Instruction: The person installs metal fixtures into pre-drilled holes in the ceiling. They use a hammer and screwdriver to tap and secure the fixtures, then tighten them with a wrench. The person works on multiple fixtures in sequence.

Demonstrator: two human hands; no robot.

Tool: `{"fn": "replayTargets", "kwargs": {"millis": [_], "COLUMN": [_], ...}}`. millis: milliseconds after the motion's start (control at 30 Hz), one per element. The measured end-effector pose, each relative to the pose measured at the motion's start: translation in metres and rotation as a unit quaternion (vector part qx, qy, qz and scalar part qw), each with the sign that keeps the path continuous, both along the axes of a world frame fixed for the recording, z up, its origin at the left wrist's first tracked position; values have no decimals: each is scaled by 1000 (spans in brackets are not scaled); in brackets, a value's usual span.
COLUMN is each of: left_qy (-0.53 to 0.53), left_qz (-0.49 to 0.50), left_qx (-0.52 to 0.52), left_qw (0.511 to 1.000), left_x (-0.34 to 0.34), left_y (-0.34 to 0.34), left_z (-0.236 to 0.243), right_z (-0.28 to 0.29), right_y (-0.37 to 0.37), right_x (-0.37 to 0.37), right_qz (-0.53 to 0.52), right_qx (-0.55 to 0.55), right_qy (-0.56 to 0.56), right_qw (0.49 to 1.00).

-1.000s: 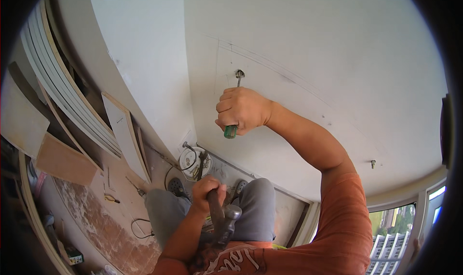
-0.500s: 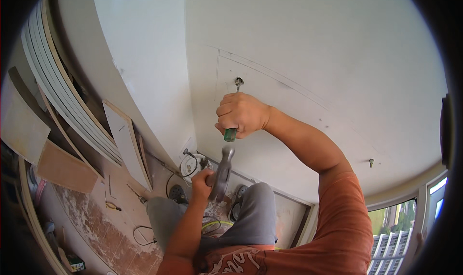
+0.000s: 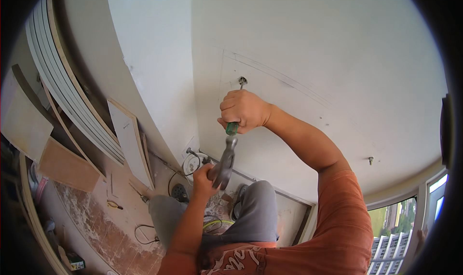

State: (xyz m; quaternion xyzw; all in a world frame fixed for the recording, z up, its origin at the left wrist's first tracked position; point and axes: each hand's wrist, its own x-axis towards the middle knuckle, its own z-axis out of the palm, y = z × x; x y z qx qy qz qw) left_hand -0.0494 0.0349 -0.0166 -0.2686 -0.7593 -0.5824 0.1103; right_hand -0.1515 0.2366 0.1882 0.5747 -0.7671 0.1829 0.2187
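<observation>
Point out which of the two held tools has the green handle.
The screwdriver-like tool in the right hand; the hammer in the left hand has a dark handle, not a green one.

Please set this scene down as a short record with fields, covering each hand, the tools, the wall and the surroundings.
Left hand: grips a claw hammer by its handle
Right hand: grips a green-handled screwdriver
Screwdriver tip: at the hole in the wall; hidden inside
Hammer face: right by the screwdriver's butt; contact cannot be told
Wall marks: pencil lines above the hole
Floor: pliers at left
Left side: stacked white panels
</observation>
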Motion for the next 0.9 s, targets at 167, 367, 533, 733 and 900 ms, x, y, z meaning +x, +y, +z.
{"fn": "replayTargets", "kwargs": {"millis": [167, 367, 533, 733, 900], "left_qy": [-6, 53, -44, -74, -53], "left_qz": [28, 38, 27, 22, 32], "left_qx": [107, 136, 16, 22, 45], "left_qw": [994, 989, 999, 997, 997], "left_x": [7, 18, 16, 18, 65], "left_y": [-4, 0, -9, -11, -48], "left_z": [3, 7, 17, 6, -19], "right_z": [4, 6, -2, 8, 7], "right_y": [-10, -5, -4, -8, -12], "right_x": [2, -1, 3, 0, 22], "right_qz": [-6, -42, -28, -21, -91], "right_qx": [-16, 8, -51, -33, -26], "right_qy": [14, 8, -10, 31, 26], "right_qw": [1000, 999, 998, 999, 995]}}
